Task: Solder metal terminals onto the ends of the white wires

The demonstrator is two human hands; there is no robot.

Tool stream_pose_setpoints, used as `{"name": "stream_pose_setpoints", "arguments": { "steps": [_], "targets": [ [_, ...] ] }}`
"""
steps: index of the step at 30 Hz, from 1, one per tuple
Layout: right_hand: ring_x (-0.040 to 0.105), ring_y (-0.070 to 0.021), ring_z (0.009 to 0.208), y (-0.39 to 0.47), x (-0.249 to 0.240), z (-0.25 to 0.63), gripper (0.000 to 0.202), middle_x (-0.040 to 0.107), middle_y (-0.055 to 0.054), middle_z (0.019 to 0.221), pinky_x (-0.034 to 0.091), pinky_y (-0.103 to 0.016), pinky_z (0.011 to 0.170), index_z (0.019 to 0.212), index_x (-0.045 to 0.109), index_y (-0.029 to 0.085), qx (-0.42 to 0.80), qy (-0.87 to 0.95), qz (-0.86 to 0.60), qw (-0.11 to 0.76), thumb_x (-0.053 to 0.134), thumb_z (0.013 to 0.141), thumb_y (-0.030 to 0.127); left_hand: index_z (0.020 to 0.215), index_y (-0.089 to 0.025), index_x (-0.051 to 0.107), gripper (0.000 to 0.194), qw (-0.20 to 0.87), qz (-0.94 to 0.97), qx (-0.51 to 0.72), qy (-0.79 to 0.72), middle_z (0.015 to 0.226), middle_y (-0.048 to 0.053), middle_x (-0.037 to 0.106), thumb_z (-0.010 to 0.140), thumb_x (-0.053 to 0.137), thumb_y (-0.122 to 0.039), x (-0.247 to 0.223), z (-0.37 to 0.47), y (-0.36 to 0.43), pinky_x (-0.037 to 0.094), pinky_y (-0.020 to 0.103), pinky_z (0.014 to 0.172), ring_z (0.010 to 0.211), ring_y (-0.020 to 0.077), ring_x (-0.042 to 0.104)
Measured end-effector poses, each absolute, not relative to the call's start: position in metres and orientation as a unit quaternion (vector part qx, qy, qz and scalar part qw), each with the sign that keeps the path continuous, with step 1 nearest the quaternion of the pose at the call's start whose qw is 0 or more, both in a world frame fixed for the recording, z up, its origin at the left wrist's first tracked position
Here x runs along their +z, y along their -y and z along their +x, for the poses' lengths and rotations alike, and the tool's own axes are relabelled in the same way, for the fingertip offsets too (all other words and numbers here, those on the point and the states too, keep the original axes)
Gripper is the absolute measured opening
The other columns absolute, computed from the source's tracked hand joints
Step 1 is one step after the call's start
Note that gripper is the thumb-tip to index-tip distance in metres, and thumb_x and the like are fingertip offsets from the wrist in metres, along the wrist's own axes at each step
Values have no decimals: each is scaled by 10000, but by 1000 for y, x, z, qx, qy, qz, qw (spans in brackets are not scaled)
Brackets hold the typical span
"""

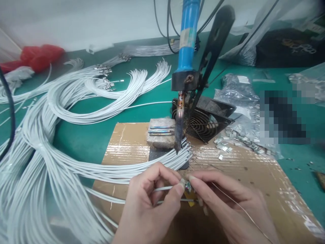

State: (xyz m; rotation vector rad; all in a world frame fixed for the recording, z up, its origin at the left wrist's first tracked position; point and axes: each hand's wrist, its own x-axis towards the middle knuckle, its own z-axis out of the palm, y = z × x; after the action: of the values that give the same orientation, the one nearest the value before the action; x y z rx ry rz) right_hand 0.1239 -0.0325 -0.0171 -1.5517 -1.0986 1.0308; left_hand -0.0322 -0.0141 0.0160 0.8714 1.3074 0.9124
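My left hand (152,203) is closed, thumb and forefinger pinching a white cable (162,188) close to its end. At that end sits a small shiny metal connector (188,186), between the fingertips of both hands. My right hand (223,200) is closed too, its thumb and forefinger on the connector's right side. A thin solder wire (240,206) runs through the right hand and trails to the lower right. Just above the hands, the tip of a blue-handled soldering iron (179,135) points down. Another white cable (184,200) passes below the fingers.
Bundled white cables (101,169) spread over the left, some ends resting under the iron tip. A block (161,135) carrying solder bars sits on the cardboard (127,139). Behind the iron stands a black fan (205,122). Loose metal pieces (223,145) spill near plastic bags (236,91).
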Motion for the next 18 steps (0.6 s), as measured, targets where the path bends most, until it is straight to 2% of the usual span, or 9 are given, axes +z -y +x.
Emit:
{"name": "stream_pose_setpoints", "arguments": {
  "steps": [4, 15, 18],
  "targets": [
    [700, -133, 587, 32, -15, 125, 134, 775, -2, 730, 518, -139, 490, 741, 828, 267, 452, 462, -592, 481, 807, 846, 347, 646, -173, 685, 150, 610, 363, 407, -575, 743, 5, 718, 720, 811, -136, 18, -27, 14, 479, 157, 614, 696, 113, 605],
    [713, -123, 627, 35, -19, 125, 108, 779, 29, 771, 548, -137, 591, 783, 811, 291, 433, 488, -580, 488, 791, 878, 340, 629, -167, 685, 162, 614, 349, 407, -579, 755, 1, 727, 722, 808, -118, 20, -24, 14, 502, 116, 604, 691, 96, 637],
    [703, -113, 602, 36, -18, 124, 148, 760, 38, 741, 549, -133, 601, 834, 813, 294, 393, 513, -593, 480, 723, 938, 348, 627, -174, 688, 165, 619, 340, 410, -578, 744, -5, 729, 721, 811, -117, 19, -22, 13, 526, 124, 618, 700, 104, 664]
  ]
}}
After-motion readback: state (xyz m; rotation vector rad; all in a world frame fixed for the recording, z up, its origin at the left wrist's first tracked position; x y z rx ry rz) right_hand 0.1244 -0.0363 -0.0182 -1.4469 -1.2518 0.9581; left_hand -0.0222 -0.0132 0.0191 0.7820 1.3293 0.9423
